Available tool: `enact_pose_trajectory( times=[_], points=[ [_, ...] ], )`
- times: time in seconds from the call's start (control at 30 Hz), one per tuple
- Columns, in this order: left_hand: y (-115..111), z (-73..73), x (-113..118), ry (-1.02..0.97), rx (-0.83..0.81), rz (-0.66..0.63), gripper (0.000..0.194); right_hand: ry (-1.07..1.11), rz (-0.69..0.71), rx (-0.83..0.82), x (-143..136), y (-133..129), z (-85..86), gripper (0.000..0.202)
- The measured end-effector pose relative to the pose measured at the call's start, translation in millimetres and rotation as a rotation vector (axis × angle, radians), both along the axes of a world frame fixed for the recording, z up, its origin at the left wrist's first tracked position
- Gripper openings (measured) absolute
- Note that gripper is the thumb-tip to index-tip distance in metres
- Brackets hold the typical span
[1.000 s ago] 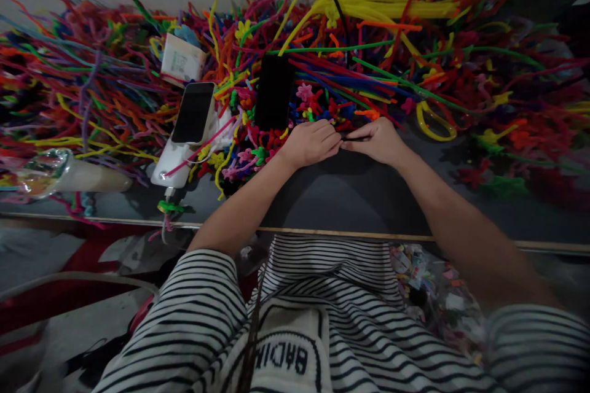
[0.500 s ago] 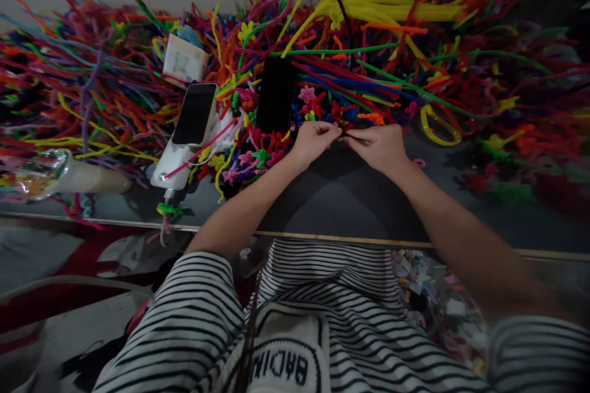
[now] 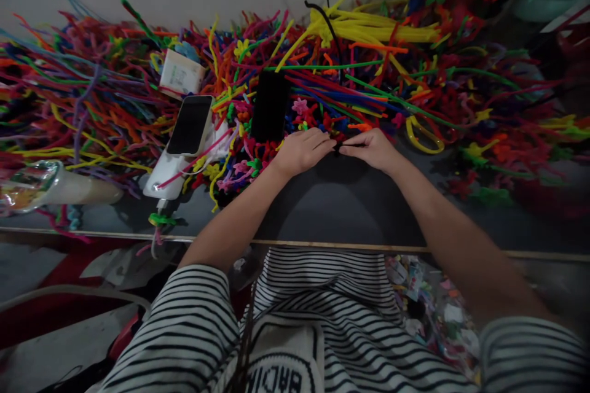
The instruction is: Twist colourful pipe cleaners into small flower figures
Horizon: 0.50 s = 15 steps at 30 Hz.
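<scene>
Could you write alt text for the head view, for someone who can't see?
A person's right hand pinches a small dark piece, left hand close beside it, over a dark gray table. Behind lies a tangled heap of colorful pipe cleaners, some bent into flowers, with a black phone, a white-edged phone and a white power bank.

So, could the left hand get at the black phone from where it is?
Probably yes: the left hand is close beside the black phone, and nothing seems to lie on top of it. Its fingertips are at a small dark piece, though, which it may need to leave first.
</scene>
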<state>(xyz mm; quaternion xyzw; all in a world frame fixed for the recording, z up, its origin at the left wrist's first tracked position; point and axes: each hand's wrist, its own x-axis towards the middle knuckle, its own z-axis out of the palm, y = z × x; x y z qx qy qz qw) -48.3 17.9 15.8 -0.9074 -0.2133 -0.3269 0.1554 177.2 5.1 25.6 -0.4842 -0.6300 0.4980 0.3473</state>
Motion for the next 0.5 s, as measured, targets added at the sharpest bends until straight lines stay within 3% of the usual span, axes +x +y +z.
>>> enact_pose_trajectory(
  times=[0.13,0.37,0.43,0.5],
  points=[
    [-6.2,3.1,5.2,-0.048,-0.117,0.002,0.024,-0.038,-0.014,0.04,-3.0,-4.7,1.2,0.009],
    [-17.6,7.8,25.5,-0.606,-0.93,0.17,0.027,-0.108,-0.155,0.264,-8.9,-18.1,6.1,0.021],
    [-18.9,8.3,27.1,-0.692,-1.062,0.154,0.028,-0.065,-0.16,0.231,-8.6,-17.9,6.0,0.024],
    [-19.2,7.1,25.8,-0.704,-1.094,0.118,0.032,-0.021,-0.157,0.168,-7.0,-16.0,5.3,0.027]
  ],
)
